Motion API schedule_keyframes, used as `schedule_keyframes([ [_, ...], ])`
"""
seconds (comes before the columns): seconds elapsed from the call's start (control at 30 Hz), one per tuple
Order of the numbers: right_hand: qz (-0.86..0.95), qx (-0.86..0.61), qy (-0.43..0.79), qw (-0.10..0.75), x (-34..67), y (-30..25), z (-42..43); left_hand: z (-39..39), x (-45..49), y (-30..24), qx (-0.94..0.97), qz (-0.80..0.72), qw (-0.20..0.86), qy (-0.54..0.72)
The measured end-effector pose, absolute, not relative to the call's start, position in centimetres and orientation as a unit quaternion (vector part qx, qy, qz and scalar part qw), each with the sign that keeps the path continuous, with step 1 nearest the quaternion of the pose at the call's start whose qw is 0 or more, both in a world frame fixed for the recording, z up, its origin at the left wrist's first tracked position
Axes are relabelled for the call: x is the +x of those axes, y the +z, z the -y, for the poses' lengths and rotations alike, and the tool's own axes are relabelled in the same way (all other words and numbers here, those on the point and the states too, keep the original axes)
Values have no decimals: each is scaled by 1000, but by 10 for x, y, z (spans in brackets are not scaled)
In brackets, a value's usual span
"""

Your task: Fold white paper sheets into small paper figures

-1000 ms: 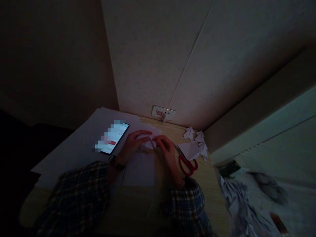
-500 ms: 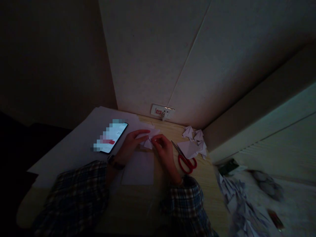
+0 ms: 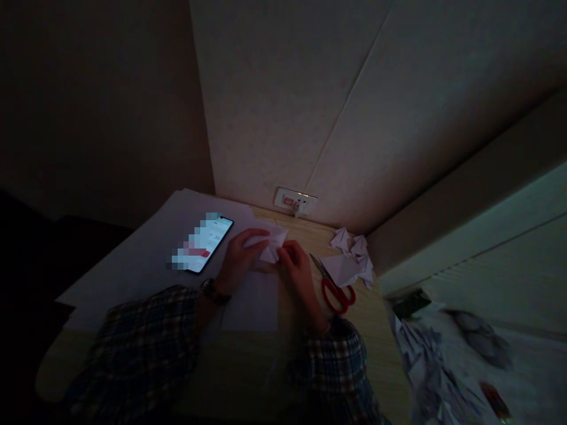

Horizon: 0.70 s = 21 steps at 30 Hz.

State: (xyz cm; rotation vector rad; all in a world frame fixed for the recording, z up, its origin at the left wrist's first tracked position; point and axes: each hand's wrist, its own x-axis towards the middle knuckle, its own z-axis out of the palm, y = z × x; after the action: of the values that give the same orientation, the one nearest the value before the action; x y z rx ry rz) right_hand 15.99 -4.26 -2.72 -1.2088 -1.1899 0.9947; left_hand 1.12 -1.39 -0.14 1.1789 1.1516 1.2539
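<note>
A small piece of folded white paper [image 3: 271, 245] is held between my two hands, a little above the table. My left hand [image 3: 241, 255] grips its left side, thumb and fingers closed on it. At its right edge, my right hand [image 3: 295, 260] pinches the paper between thumb and fingertips. Below them lies a flat sheet of white paper [image 3: 252, 307]. Red-handled scissors [image 3: 334, 290] rest to the right of my right hand, partly covered by a loose paper piece [image 3: 341, 268]. A lit phone [image 3: 206, 245] lies left of my left hand.
Large white sheets [image 3: 133, 271] cover the left of the wooden table [image 3: 367, 348]. Several folded paper shapes [image 3: 358, 245] sit at its back right. A socket with a plug [image 3: 295, 202] is on the wall behind. Many folded papers [image 3: 429, 366] are heaped beyond the right edge.
The folded paper now shows a broader face, and my hands have shifted slightly with it. The whole view has moved a little; the phone and scissors lie as before.
</note>
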Motion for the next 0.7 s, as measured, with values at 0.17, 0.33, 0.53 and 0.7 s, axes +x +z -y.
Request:
schedule_keyframes([
  [0.17,516,-522,426,529,160,-27,41,13,15,-3,551,-462,473,509],
  [0.33,525,-542,402,519,162,-28,42,6,10,-4,568,-455,501,469],
  [0.53,552,-550,373,503,161,-27,45,1,-1,7,574,-474,526,411],
  [0.7,564,-537,391,491,162,-29,44,1,-1,5,600,-482,476,425],
])
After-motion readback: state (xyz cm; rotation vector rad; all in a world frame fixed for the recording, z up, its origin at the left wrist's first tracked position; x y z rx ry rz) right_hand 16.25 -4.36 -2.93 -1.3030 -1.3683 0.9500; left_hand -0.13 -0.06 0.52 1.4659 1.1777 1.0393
